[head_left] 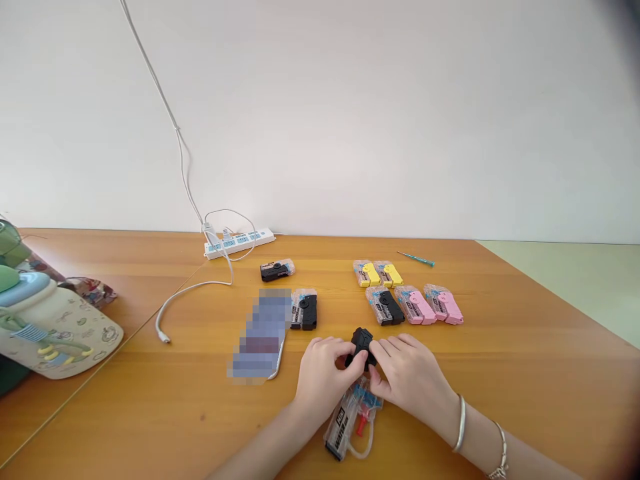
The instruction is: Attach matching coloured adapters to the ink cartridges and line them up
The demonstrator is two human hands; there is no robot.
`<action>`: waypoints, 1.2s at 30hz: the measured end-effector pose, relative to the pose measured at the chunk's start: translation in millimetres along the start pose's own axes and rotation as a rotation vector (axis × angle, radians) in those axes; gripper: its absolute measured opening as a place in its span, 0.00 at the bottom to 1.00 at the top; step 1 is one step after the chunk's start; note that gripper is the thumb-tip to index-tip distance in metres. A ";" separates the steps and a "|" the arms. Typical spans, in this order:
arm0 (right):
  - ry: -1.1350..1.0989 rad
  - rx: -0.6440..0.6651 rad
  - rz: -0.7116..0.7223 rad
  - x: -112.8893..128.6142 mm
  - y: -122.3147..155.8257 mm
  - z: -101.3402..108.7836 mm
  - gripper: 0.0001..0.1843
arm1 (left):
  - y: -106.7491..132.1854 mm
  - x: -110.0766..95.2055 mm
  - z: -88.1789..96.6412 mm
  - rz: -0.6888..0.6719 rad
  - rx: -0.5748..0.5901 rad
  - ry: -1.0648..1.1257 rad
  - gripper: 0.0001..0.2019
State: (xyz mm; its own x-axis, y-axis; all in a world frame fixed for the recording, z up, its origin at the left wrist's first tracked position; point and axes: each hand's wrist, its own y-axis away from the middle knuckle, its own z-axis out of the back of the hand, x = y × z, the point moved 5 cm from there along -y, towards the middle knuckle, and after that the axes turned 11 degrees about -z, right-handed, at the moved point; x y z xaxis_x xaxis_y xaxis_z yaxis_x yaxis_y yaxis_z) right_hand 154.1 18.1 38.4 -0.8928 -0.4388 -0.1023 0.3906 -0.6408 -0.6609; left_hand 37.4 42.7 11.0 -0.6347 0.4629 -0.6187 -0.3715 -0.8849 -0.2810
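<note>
My left hand (pixel 327 367) and my right hand (pixel 405 367) pinch a small black plastic piece (pixel 363 340) between them, fingers closed on it from both sides. Just below it on the table lies a clear mini water gun (pixel 340 427), with blue and red inner parts, a pale tube and "MINI WATER" lettering. Its upper end is partly covered by my fingers, so I cannot tell whether the black piece touches it. A bangle and a bracelet circle my right wrist.
Beyond my hands lie clear-bodied water guns with black (pixel 385 307), pink (pixel 420 307) and yellow (pixel 370 275) parts. More black ones (pixel 305 310) sit left, beside a blurred phone (pixel 263 333). A screwdriver (pixel 417 259), power strip (pixel 240 243), white cable (pixel 195 287) and large bottle (pixel 65 327) are around.
</note>
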 end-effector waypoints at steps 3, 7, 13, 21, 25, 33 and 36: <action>0.037 -0.005 0.009 2.3 -2.7 -4.1 0.09 | -1.2 2.3 2.0 0.027 -0.019 -0.007 0.17; 0.026 -0.017 0.022 2.0 -8.1 -8.7 0.11 | -2.2 5.5 3.3 0.040 -0.030 -0.018 0.16; -0.084 0.025 -0.017 -11.8 -15.5 -6.1 0.14 | -2.7 12.3 3.1 0.094 -0.060 0.119 0.16; -0.423 0.024 -0.199 -37.5 -5.8 1.4 0.10 | -4.6 16.6 5.8 0.122 -0.095 0.288 0.16; -0.524 0.040 -0.160 -32.4 -0.8 -4.7 0.07 | -4.0 15.6 3.4 0.077 -0.089 0.265 0.16; -0.640 0.078 -0.134 -26.1 1.4 -8.8 0.06 | -4.4 9.3 3.6 0.036 -0.092 0.297 0.16; -0.729 0.084 -0.241 -29.8 2.3 -10.8 0.03 | -4.9 7.0 4.5 0.039 -0.086 0.292 0.14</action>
State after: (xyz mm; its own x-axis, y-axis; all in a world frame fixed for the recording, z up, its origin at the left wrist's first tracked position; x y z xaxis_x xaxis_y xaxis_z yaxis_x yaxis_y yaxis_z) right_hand 179.2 36.5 31.9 -0.5935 -0.5664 0.5717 0.2458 -0.8041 -0.5414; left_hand 31.7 50.5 11.3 -0.4211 0.4048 -0.8117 -0.2838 -0.9088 -0.3060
